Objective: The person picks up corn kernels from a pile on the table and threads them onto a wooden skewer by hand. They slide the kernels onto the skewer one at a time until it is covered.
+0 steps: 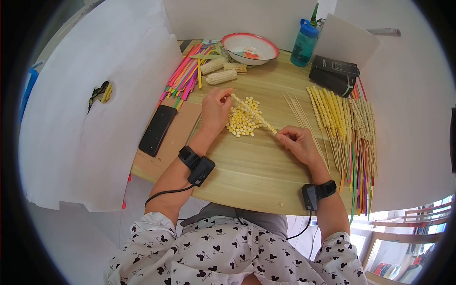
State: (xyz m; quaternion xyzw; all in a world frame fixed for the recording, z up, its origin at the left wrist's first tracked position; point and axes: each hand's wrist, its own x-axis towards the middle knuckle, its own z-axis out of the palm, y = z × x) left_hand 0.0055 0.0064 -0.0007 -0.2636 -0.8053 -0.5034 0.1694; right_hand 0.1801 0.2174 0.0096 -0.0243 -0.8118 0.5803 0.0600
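Note:
A skewer threaded with pale yellow corn kernels (253,113) stretches slantwise between my two hands, over a loose pile of corn kernels (241,124). My left hand (216,108) pinches its far left end, with fingers closed. At the near right end, my right hand (299,142) grips it between thumb and fingers. Kernels line most of the visible length. Just right of the pile lie several bare bamboo skewers (304,116). Whether either hand also holds a loose kernel is hidden by the fingers.
Stripped corncobs (222,77), an enamel basin (251,47) and a blue bottle (304,43) stand at the back. Left are colored strips (183,76) and a black phone (158,130). Finished kernel skewers (335,114) lie right, beside a black box (332,76).

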